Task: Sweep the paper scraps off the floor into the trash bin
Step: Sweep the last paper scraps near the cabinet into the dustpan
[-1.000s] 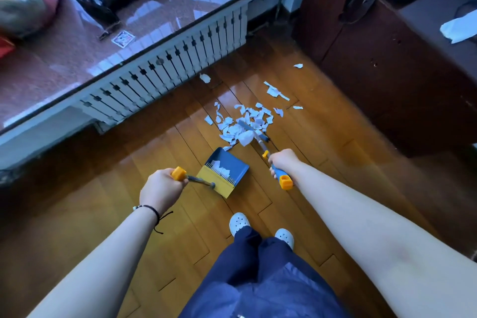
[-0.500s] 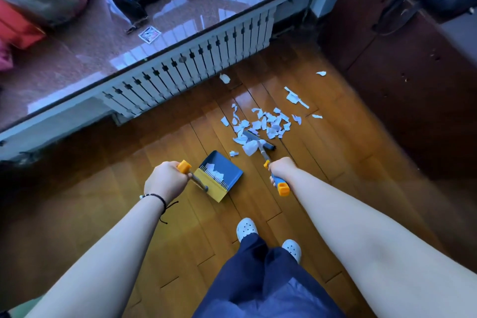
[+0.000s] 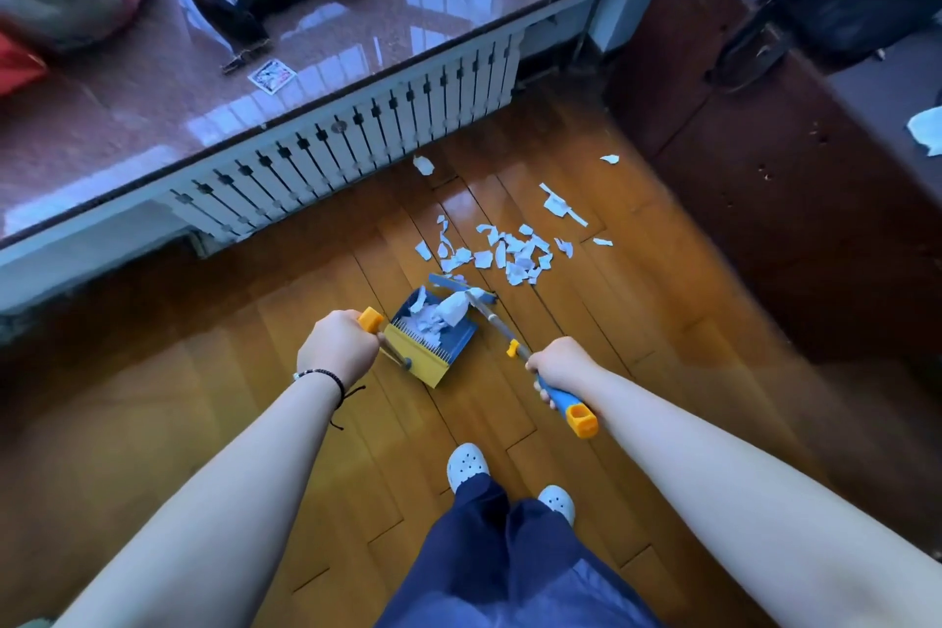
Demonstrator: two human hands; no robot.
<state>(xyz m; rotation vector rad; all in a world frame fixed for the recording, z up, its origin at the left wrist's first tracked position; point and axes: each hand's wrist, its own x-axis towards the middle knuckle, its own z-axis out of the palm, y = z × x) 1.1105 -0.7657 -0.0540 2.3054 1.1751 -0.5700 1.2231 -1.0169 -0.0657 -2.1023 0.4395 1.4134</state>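
Task approx. half done: some paper scraps (image 3: 502,252) already lie in the dustpan (image 3: 437,327), most are on the floor (image 3: 637,301) just beyond it, a few strays further off. No trash bin visible. Left hand (image 3: 339,348) grips the dustpan handle; right hand (image 3: 558,367) is wrapped round the broom (image 3: 492,309) handle, head at pan mouth.

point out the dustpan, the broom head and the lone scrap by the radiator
dustpan (image 3: 448,356): head view, on its yellow comb edge.
broom head (image 3: 444,281): head view, on the blue bar at the pan's mouth.
lone scrap (image 3: 423,165): head view, on the middle of the white piece beside the radiator (image 3: 357,138), on its slats.
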